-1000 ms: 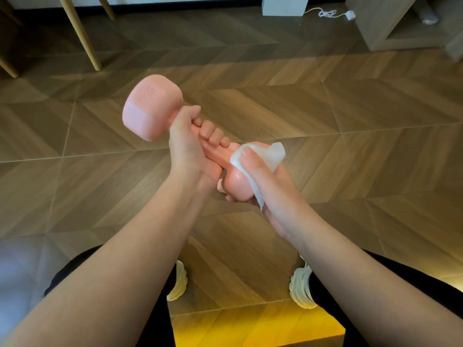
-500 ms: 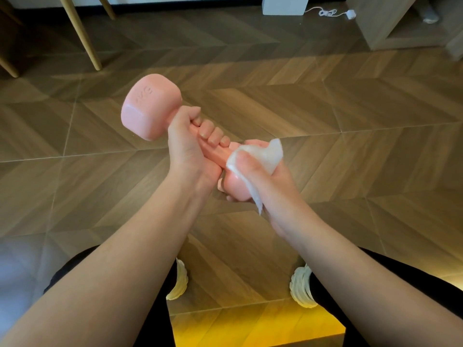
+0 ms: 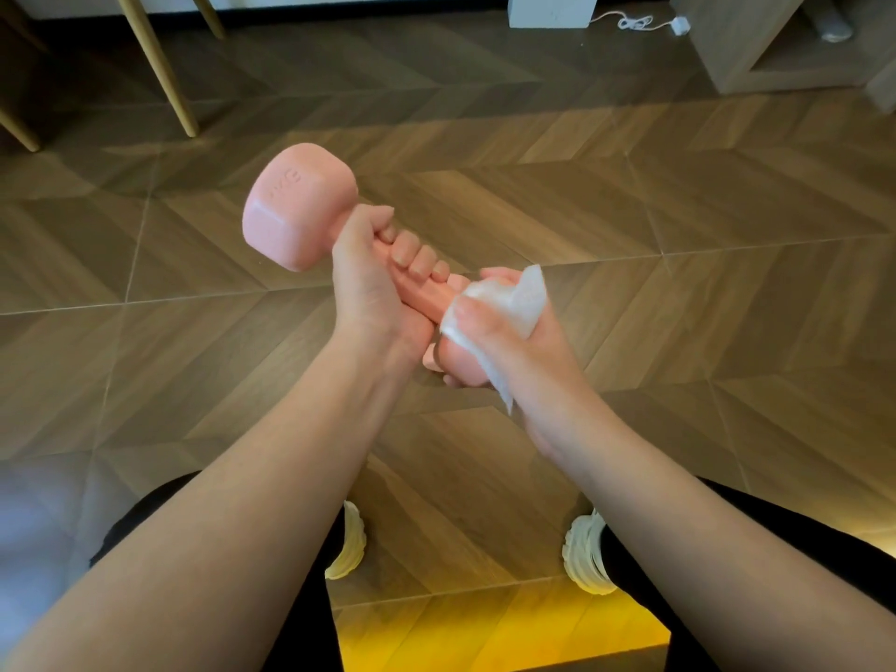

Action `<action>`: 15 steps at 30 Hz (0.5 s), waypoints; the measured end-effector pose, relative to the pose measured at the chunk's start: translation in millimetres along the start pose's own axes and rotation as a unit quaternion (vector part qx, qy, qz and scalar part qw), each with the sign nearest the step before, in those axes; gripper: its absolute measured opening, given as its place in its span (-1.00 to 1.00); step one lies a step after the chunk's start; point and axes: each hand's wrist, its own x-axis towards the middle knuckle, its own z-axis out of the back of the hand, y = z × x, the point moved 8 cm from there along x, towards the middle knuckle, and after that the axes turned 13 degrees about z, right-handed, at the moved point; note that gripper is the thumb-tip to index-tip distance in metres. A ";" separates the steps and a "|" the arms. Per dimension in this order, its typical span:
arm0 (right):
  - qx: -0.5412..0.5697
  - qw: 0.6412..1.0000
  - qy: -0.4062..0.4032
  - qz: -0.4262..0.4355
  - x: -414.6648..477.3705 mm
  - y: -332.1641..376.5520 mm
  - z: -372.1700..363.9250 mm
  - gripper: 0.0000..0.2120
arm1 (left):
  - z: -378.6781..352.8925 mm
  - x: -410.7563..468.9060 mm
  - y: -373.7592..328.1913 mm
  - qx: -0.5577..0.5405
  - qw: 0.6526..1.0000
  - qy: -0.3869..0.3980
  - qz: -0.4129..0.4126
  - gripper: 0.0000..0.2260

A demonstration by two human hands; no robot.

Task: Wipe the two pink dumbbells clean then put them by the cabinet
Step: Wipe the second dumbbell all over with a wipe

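— Where is the pink dumbbell (image 3: 298, 206)?

— Held in the air over the wooden floor (image 3: 679, 211), in front of the person and tilted, its far head up and to the left, its near head lower and to the right.

— Who has hold of it?

— The left hand (image 3: 373, 288) grips the handle, fingers curled right round it just below the upper head. The right hand (image 3: 509, 341) is wrapped round the lower head with a white wipe (image 3: 514, 298) pressed between palm and dumbbell. The thumb lies on top of the wipe, and a corner of the wipe hangs down by the wrist.

— And around them?

— Below the arms are black-clad legs and two pale shoes (image 3: 586, 555) planted on the floor. Far off at the top right stands a low wooden cabinet (image 3: 756, 46), with a white cable (image 3: 635, 22) lying beside it. At the top left, slanted light wooden furniture legs (image 3: 160, 65) rest on the floor, well apart from the dumbbell.
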 end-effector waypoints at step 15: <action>-0.030 0.989 0.128 0.068 -3.9 18.6 -8.3 -0.54 | 12.6 0.4 -5.0 -0.036 0.998 -0.045 0.003 -0.69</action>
